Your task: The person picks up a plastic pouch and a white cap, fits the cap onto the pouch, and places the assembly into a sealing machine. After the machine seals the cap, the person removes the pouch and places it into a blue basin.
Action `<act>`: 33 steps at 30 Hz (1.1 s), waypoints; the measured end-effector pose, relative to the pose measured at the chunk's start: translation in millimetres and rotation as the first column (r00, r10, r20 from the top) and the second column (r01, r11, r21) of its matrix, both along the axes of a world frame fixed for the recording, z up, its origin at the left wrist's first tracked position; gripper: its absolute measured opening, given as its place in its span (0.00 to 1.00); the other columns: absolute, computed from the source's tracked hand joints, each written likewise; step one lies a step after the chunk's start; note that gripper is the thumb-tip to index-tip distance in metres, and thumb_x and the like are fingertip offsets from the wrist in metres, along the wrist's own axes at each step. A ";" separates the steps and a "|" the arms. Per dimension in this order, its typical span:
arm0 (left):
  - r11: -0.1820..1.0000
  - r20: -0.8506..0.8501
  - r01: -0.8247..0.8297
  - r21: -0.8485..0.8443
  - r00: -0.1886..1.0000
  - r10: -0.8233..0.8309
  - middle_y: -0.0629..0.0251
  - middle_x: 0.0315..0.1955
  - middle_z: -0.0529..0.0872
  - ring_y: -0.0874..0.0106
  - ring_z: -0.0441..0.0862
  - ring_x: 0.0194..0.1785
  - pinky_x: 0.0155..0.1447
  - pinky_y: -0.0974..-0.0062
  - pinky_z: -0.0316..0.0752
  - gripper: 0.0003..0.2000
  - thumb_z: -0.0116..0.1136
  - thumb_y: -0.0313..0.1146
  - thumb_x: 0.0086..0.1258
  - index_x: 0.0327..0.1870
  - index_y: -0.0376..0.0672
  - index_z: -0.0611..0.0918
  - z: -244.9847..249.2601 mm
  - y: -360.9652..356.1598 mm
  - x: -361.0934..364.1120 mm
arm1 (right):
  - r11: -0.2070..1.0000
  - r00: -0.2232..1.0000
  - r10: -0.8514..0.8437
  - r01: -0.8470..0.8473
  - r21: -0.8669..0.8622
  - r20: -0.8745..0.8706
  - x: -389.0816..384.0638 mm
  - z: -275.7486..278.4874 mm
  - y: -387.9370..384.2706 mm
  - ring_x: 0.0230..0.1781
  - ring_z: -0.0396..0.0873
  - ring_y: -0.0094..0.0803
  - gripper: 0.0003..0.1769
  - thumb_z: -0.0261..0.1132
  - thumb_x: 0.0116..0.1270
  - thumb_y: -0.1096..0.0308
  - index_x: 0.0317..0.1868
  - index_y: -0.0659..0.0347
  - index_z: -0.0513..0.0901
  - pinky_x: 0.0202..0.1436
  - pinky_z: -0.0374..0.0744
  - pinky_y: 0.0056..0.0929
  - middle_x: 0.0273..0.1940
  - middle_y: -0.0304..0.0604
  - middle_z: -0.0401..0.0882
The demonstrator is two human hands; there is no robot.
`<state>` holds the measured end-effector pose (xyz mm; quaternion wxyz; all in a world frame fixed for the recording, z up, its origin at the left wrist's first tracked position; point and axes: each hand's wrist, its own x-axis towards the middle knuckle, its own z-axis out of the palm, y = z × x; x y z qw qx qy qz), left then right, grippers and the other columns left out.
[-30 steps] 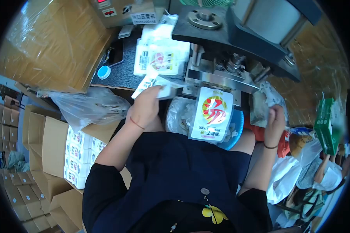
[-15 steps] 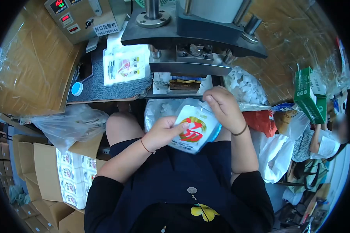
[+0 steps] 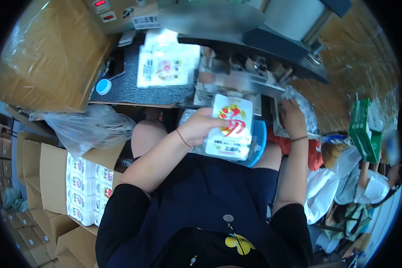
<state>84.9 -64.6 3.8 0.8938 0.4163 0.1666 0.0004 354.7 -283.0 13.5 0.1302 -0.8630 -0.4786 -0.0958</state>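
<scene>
My left hand (image 3: pixel 200 127) grips a white printed pouch (image 3: pixel 232 147) by its left edge, thumb on its front. A large red character and yellow-green artwork mark the pouch, which is held over my lap just before the press. Behind and below it shows the curved rim of a blue basin (image 3: pixel 260 145). My right hand (image 3: pixel 294 119) is at the bin of small white plastic pieces (image 3: pixel 304 105), right of the press; its fingertips are blurred and partly hidden. The metal press (image 3: pixel 236 80) stands behind the pouch, its lower part smeared by motion.
Printed white pouches (image 3: pixel 167 67) lie on the grey mat (image 3: pixel 161 96), near a blue-white cap (image 3: pixel 103 86). An open carton (image 3: pixel 53 178) at left holds stacked packs (image 3: pixel 81 187). A green box (image 3: pixel 364 129) is at right, and another person (image 3: pixel 373 185) is beyond it.
My right hand has left the pouch and moved right to the bin of white pieces. My left hand still holds the pouch, now more upright and raised slightly. The camera view has shifted.
</scene>
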 end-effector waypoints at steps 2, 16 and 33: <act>1.000 0.032 -0.013 0.001 0.999 0.013 0.56 0.50 0.89 0.69 0.89 0.48 0.55 0.68 0.84 0.15 0.66 0.25 0.70 0.56 0.32 0.83 -14.3 -0.2 4.8 | 0.996 0.999 0.033 -0.030 0.082 -0.027 2.7 -6.2 -2.2 0.44 0.81 0.57 0.10 0.66 0.66 0.70 0.47 0.62 0.82 0.47 0.81 0.48 0.45 0.54 0.80; -0.431 0.251 -0.153 0.889 0.951 0.180 0.47 0.61 0.81 0.49 0.79 0.64 0.64 0.53 0.73 0.23 0.59 0.33 0.70 0.66 0.39 0.77 -15.4 81.0 -92.3 | 0.929 1.000 0.016 -0.019 0.370 0.010 -46.4 36.8 -11.9 0.50 0.79 0.54 0.12 0.60 0.70 0.81 0.52 0.66 0.79 0.53 0.78 0.42 0.48 0.56 0.79; 0.867 0.024 0.124 0.483 0.988 -0.154 0.66 0.39 0.91 0.83 0.83 0.42 0.49 0.78 0.79 0.16 0.60 0.39 0.80 0.50 0.32 0.86 -1.7 -44.2 -45.5 | 0.853 0.787 0.514 -0.427 0.301 -0.341 -109.8 83.7 25.2 0.43 0.82 0.49 0.08 0.63 0.74 0.68 0.46 0.63 0.83 0.49 0.79 0.41 0.40 0.49 0.85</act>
